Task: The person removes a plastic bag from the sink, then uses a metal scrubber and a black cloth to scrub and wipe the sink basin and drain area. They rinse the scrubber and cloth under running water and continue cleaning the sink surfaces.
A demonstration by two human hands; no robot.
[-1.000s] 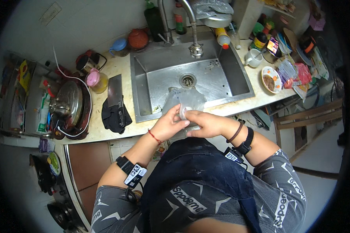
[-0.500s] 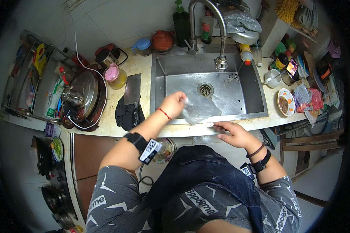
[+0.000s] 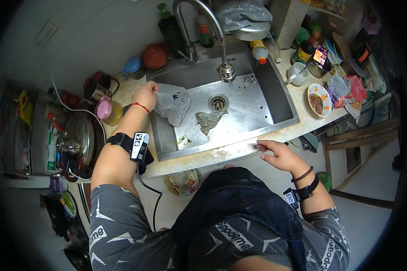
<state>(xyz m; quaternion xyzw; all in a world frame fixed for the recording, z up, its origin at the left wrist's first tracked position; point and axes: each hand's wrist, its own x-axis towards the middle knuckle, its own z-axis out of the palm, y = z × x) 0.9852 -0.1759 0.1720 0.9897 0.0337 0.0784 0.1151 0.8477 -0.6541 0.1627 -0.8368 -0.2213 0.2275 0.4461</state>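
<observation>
My left hand (image 3: 145,95) is closed on the gathered top of a clear plastic bag (image 3: 172,103). The bag hangs over the left wall of the steel sink (image 3: 253,119), a few dark marks showing on it. Below the drain (image 3: 218,103) a limp, flat, grey-green piece (image 3: 211,120) lies on the sink floor; I cannot make out its kind. Small yellowish-green scraps (image 3: 184,140) sit in the near left corner. My right hand (image 3: 278,153) is held by the front counter edge, fingers apart, with nothing in it.
A tall curved faucet (image 3: 224,54) rises over the sink. To the right stand a white mug (image 3: 297,74), a patterned bowl (image 3: 315,108) and a phone with a lit screen (image 3: 320,55). On the left are a pink-lidded jar (image 3: 108,111) and a lidded pan (image 3: 83,140).
My left hand has carried the plastic bag leftward. The grey-green piece now shows on the sink floor. The view has shifted; my right hand stays open near the counter edge.
</observation>
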